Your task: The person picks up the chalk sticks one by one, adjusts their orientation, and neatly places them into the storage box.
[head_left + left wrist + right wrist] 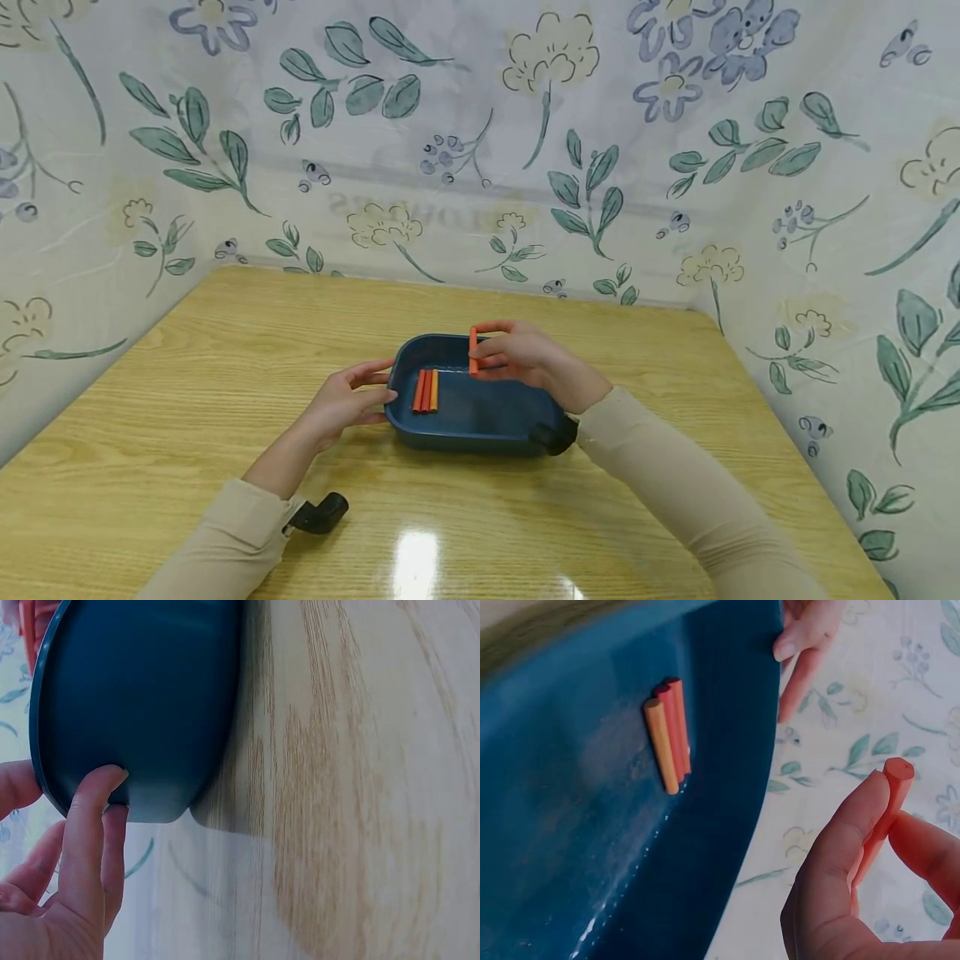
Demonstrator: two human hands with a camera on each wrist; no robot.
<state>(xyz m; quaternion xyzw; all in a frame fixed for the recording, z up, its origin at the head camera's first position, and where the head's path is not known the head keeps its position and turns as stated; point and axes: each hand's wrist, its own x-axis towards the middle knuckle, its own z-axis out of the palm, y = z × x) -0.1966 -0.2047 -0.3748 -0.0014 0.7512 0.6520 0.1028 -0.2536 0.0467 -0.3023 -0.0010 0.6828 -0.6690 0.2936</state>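
A dark blue rectangular tray (480,425) with rounded corners rests on the table. My left hand (341,404) grips its left end, thumb at the rim and fingers against the outer wall, as the left wrist view shows. Over the tray's far side, my right hand (517,354) pinches an orange-red crayon (473,354), held nearly upright between thumb and fingers. The right wrist view shows the six-sided end of this crayon (898,769). Inside the tray at the left, two red crayons (676,724) and a yellow-orange crayon (661,746) lie side by side.
The light wooden table (465,525) runs back to a floral cloth (450,125) hanging behind and at both sides. A black wrist mount (321,513) juts from the left cuff, and another (555,435) from the right cuff, before the tray's right end.
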